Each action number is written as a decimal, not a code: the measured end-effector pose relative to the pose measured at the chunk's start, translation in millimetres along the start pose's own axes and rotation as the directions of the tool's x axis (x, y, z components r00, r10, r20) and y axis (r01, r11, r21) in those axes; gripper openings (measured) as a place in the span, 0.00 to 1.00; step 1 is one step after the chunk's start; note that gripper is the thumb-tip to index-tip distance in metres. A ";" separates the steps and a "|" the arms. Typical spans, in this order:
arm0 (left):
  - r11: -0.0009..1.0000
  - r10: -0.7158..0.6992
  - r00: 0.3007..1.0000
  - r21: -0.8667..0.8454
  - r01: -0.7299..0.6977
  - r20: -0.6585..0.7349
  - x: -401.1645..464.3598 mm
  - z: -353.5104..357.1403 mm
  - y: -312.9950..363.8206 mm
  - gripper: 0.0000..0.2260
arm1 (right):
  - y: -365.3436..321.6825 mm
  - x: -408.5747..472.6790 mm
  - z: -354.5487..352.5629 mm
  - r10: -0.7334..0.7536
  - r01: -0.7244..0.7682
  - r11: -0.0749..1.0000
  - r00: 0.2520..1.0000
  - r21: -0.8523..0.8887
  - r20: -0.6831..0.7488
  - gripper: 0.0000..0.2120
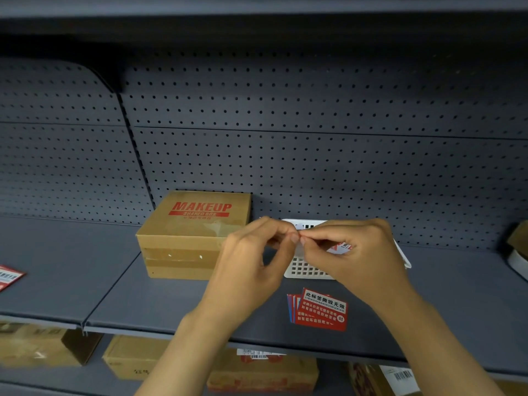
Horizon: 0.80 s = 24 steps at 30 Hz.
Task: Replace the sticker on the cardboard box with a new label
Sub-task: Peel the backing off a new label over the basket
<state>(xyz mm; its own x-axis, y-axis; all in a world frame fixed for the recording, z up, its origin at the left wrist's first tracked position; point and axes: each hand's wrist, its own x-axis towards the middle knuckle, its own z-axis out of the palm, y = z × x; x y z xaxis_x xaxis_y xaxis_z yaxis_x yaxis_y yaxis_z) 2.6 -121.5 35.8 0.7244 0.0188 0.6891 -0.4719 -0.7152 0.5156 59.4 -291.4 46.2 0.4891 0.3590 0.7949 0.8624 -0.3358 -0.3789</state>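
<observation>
A brown cardboard box (188,238) printed "MAKEUP SHARED BOX" in red stands on the grey shelf; its top right corner shows a pale scuffed patch. To its right, my left hand (254,258) and my right hand (354,252) meet fingertip to fingertip above the shelf. Both pinch a small red and white sticker (341,247), mostly hidden in my right palm. A fanned stack of red labels (320,310) with white and black print lies on the shelf below my hands.
A white perforated plastic basket (305,268) sits behind my hands. Another red label (8,277) lies at the far left. A perforated grey back panel (314,155) rises behind the shelf (143,304). Several cardboard boxes (134,357) fill the lower shelf.
</observation>
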 end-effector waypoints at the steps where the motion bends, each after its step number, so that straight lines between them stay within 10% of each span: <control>1: 1.000 -0.002 1.000 -0.005 0.002 -0.012 -0.3 0.9 0.6 0.03 | -1.6 -0.4 2.2 0.007 -0.007 1.000 1.000 -0.004 -0.018 0.06; 24: 0.921 -0.303 0.952 -0.271 0.281 -0.044 -2.4 -2.4 -1.6 0.09 | -8.6 7.3 11.1 0.682 -0.607 0.634 0.731 0.479 0.024 0.14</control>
<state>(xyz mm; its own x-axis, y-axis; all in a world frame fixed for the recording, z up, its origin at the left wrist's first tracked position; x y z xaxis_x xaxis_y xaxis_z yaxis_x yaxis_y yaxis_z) 0.4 -118.7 34.5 0.8107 0.2655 0.5218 -0.3670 -0.4639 0.8063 57.0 -276.2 50.0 0.9488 0.0546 0.3112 0.3123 -0.0137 -0.9499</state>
